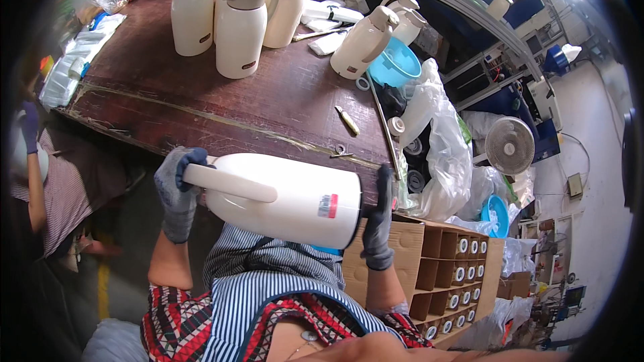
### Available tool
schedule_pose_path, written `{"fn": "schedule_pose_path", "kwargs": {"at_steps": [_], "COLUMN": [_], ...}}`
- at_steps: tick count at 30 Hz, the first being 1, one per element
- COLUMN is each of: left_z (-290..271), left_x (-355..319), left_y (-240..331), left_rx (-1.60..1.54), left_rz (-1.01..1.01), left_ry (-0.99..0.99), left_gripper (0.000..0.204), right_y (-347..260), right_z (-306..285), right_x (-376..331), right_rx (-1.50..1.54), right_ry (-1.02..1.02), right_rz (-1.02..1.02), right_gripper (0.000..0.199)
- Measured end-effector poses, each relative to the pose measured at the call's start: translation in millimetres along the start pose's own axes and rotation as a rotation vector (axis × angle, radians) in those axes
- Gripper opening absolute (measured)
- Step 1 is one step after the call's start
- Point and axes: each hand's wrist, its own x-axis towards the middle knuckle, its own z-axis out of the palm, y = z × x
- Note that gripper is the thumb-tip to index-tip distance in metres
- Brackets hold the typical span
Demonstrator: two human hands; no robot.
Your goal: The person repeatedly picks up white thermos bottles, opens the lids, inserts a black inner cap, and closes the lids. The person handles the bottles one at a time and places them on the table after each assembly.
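At left of centre, the grey-gloved left hand [177, 188] grips the top end of a white jug [288, 194], beside the handle. Above, upright jugs [240, 40] stand on the brown desk [147, 87] in the upper part of the frame. The white jug is held sideways mid-frame, its base to the right. There the right hand [379, 224] is open, fingers extended alongside the base. Lower right, a divided cardboard box [433, 265] contains white-ringed pieces.

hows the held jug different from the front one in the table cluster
The held jug lies sideways between left hand and right hand; the front jug stands upright. The held jug shows a partly red label; the front jug shows a small dark badge. Both have pale bodies.
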Motion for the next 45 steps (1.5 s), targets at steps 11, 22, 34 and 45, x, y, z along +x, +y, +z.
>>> {"fn": "schedule_pose_path", "kwargs": {"at_steps": [11, 22, 34, 45], "left_z": [14, 34, 23, 23], "left_x": [-9, -8, -9, -24], "left_y": [26, 27, 16, 7], "left_rx": [0.241, 0.455, 0.169, 0.200], "left_rz": [0.126, 0.441, 0.112, 0.098], "left_ry": [0.039, -0.009, -0.039, -0.058], "left_gripper": [0.030, 0.031, 0.023, 0.023], "right_y": [36, 40, 37, 28], "right_z": [0, -18, -22, -20], "right_x": [-14, -21, -33, -36], "right_rx": [0.268, -0.098, -0.230, 0.025], "right_ry": [0.094, -0.014, -0.011, -0.043], "right_rz": [-0.199, -0.100, -0.178, 0.128], "right_gripper": [0.080, 0.072, 0.088, 0.079]}}
